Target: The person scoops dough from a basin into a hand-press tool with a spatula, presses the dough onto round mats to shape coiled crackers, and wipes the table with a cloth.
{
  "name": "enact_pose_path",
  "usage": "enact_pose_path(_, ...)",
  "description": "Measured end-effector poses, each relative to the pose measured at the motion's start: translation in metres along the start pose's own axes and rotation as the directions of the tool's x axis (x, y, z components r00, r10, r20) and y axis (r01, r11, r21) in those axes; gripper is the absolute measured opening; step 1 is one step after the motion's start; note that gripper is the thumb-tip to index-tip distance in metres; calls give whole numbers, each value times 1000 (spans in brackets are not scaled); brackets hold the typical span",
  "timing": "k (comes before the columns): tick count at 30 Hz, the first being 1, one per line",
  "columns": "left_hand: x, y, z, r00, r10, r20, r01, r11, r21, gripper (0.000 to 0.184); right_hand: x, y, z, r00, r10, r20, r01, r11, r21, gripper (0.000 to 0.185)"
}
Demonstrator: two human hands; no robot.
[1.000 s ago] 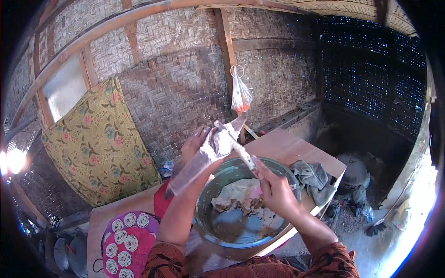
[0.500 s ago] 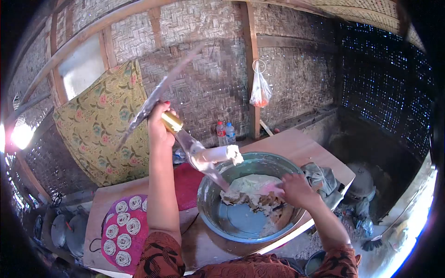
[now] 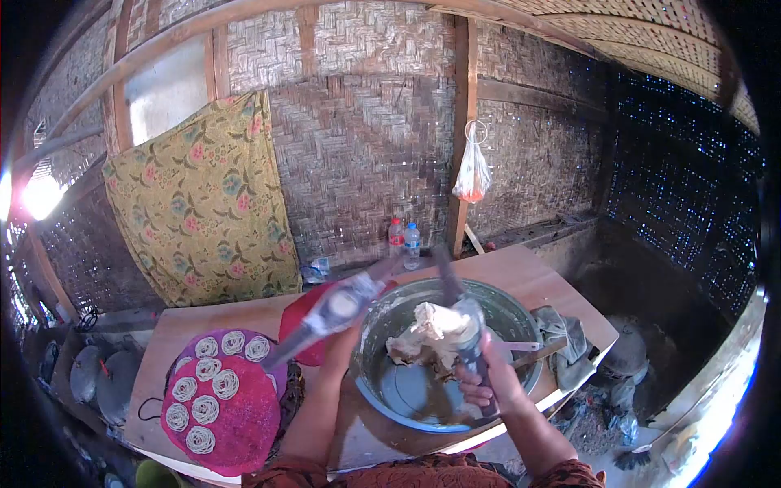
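Note:
My left hand (image 3: 345, 340) is closed on one half of a hand dough press (image 3: 342, 304), a long flat bar with a round piece at its middle, smeared by motion. In my right hand (image 3: 495, 378), fingers wrapped round one handle, is the press's other half (image 3: 469, 333), with pale dough (image 3: 438, 320) bulging from its cylinder. Both halves are apart, over or beside a large round basin (image 3: 373, 390). More dough (image 3: 407, 351) lies inside the basin, partly hidden by the press.
Pink-red round mats with several coiled noodle nests (image 3: 205, 408) lie on the table (image 3: 154, 350) at left. A grey cloth (image 3: 573, 358) is right of the basin. Two bottles (image 3: 411, 244) stand behind. A plastic bag (image 3: 472, 175) hangs from a post.
My right hand has left the dough in the basin and now grips the dough-filled press half. My left hand has come down, holding the other half separately. The view has shifted slightly.

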State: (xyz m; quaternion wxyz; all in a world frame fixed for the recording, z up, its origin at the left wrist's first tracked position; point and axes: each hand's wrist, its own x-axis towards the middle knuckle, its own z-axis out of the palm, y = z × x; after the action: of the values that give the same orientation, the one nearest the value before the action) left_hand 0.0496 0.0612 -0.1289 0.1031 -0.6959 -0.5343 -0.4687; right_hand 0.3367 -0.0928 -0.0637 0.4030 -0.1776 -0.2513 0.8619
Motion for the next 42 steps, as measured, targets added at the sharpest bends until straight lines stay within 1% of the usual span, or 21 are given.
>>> enact_pose_path(1,-11,19,-3,967,-155,203,198,957,-211,36,0,-5,-6,989,-133,-66,120,977,-175,55)
enact_pose_path(3,-17,69,-28,876,-90,474,264,912,-315,39,2,-7,-6,960,-258,-112,202,910,-361,50)
enact_pose_path(4,-28,78,-22,929,-38,367,177,919,-353,45,5,-3,-1,891,-430,-147,293,791,-537,47)
enact_pose_path(5,-41,74,-4,898,8,440,128,952,-279,52,8,1,3,794,-592,-139,347,629,-696,45)
enact_pose_path(8,-32,105,-27,894,-2,449,117,966,-229,49,19,16,-9,636,-767,85,409,241,-880,54)
enact_pose_path(10,-30,105,-31,922,86,377,109,877,-467,49,24,21,-23,571,-799,188,413,82,-907,57)
enact_pose_path(12,-42,77,3,938,57,342,190,739,-646,49,11,20,-17,537,-814,223,365,-14,-931,65)
enact_pose_path(14,-30,76,-17,912,102,397,76,909,-409,47,3,8,-15,553,-773,311,304,-160,-939,69)
enact_pose_path(15,-25,81,-33,913,97,396,80,910,-407,47,1,3,-17,550,-748,371,282,-252,-926,70)
enact_pose_path(19,-7,105,-79,914,88,396,90,908,-408,40,-11,-10,4,685,-647,335,241,-232,-942,74)
enact_pose_path(22,-22,99,-81,863,114,492,46,953,-301,45,-17,-15,25,683,-508,525,202,-560,-803,86)
enact_pose_path(23,-25,99,-86,863,101,494,57,953,-296,45,-21,-15,27,690,-500,524,208,-556,-805,86)
enact_pose_path(25,-30,102,-99,812,91,576,254,834,-489,37,-31,-12,36,791,-437,428,112,-585,-803,91)
enact_pose_path(27,-37,95,-106,794,156,588,278,767,-579,37,-35,-8,43,831,-362,423,87,-666,-741,95)
enact_pose_path(28,-36,97,-110,790,301,534,117,781,-613,44,-34,-8,43,793,-293,534,198,-705,-681,96)
enact_pose_path(29,-35,99,-116,759,441,480,-44,769,-637,51,-37,-3,47,819,-273,504,229,-650,-724,96)
enact_pose_path(30,-31,114,-129,787,438,435,42,665,-746,55,-40,2,52,844,-252,473,253,-591,-766,96)
enact_pose_path(35,-51,108,-129,673,406,618,238,672,-701,59,-44,32,49,855,-251,454,251,-565,-786,91)
enact_pose_path(39,-88,82,-139,653,230,721,388,716,-580,57,-34,51,29,927,-292,235,137,-320,-937,94)
enact_pose_path(41,-96,84,-159,653,205,729,530,565,-633,58,-34,50,-9,966,-27,259,259,12,-966,90)
enact_pose_path(42,-110,75,-151,753,222,620,383,618,-687,53,-39,51,-38,972,144,185,149,233,-961,89)
